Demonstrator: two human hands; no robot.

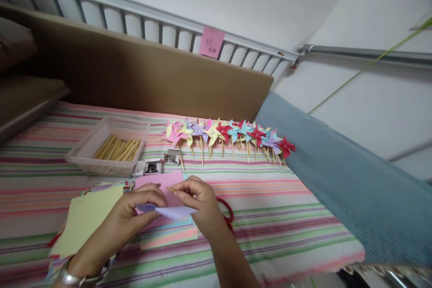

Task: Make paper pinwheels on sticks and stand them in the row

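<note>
Left hand (141,209) and right hand (199,200) are pinching a lilac paper piece (173,211) — right fingers also gripping a thin wooden stick (170,188) — beside finished pinwheels (229,135).

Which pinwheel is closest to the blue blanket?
The red pinwheel at the right end of the row; every other pinwheel lies farther left of the blue blanket.

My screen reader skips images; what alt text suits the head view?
The left hand and right hand pinch a folded lilac paper over a striped cloth, the right also holding a thin stick. Behind lie a row of paper pinwheels and a clear tray of sticks.
</note>
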